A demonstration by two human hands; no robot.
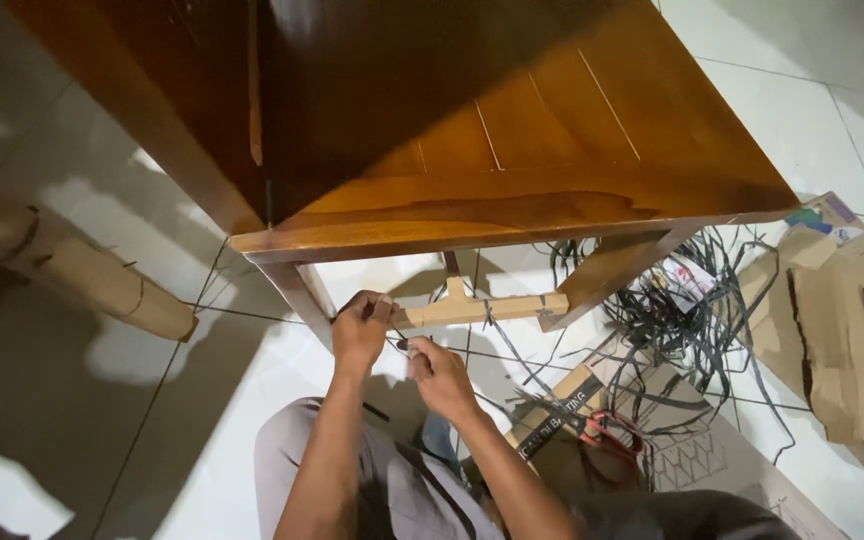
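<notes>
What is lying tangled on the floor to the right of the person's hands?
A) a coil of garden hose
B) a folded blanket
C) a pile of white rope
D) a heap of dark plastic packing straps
D: a loose heap of dark packing straps sprawls over the white floor tiles and torn cardboard, right of the right hand and below the wooden table.

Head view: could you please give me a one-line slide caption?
Both hands, left and right, work at a pale wooden piece under a brown wooden table.
</notes>
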